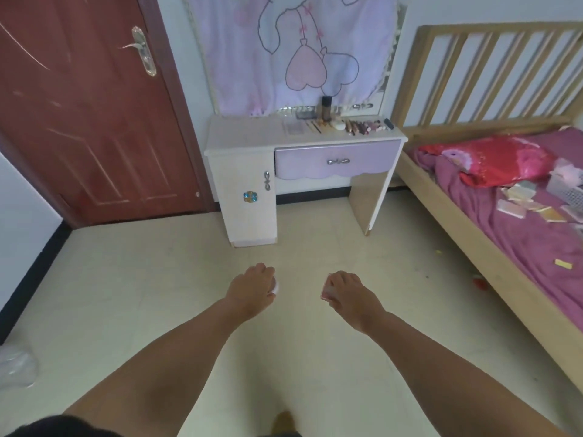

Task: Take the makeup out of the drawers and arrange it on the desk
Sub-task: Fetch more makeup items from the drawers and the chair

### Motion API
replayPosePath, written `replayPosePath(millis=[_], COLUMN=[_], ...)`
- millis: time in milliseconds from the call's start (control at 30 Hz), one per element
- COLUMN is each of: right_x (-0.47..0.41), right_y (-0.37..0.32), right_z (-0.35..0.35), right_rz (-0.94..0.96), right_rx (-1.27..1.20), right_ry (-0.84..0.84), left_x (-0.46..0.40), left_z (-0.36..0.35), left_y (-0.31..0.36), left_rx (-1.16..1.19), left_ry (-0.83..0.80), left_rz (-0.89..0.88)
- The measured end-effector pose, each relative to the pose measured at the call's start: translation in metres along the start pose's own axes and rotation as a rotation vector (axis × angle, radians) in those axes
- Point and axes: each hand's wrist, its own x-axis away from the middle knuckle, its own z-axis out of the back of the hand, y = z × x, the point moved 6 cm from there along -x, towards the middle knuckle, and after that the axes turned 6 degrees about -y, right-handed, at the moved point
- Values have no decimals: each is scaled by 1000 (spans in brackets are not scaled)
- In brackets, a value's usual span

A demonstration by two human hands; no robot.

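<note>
Bare forearms, no sleeves, dark garment [60,425] below.

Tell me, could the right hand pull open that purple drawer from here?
Probably not yet: the right hand already grips a small pink item, and the purple drawer sits well beyond it across open floor.

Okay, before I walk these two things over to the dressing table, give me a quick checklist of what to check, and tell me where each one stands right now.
1. Left hand grips its item: ok, fingers curled round a small white piece.
2. Right hand grips its item: ok, a small pinkish piece shows at the fingers.
3. What the two items are: cannot tell, mostly hidden.
4. Bare spot on the desk top: ok, the left part is free; makeup row sits on the right part.
5. Purple drawer shut: ok.
6. Floor on the way to the desk: ok, nothing lying there.
</note>
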Motion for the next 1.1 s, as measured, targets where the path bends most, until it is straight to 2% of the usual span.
replayPosePath(millis=[233, 367, 467, 567, 667, 867, 1100], right_x=[-140, -240, -310, -376, -436, -564, -730], right_y=[60, 91, 112, 129, 144, 131, 102], right_z=[45, 65, 87, 112, 129, 139, 163], right_rz=[-12, 85, 127, 198, 198, 283, 222], right_rx=[-7, 48, 34, 74, 61, 53, -28], right_ry=[-55, -46, -42, -57, -86, -103, -90], left_x=[-153, -239, -299, -356, -401, -493, -628], left_z=[44, 59, 70, 88, 95, 109, 152], left_y=[-34, -62, -80, -97, -111, -187, -305], left_rx=[77, 69, 129, 184, 222, 238, 221], left_ry=[18, 48, 13, 53, 24, 17, 27], left_rz=[-10, 31, 89, 134, 155, 176, 89])
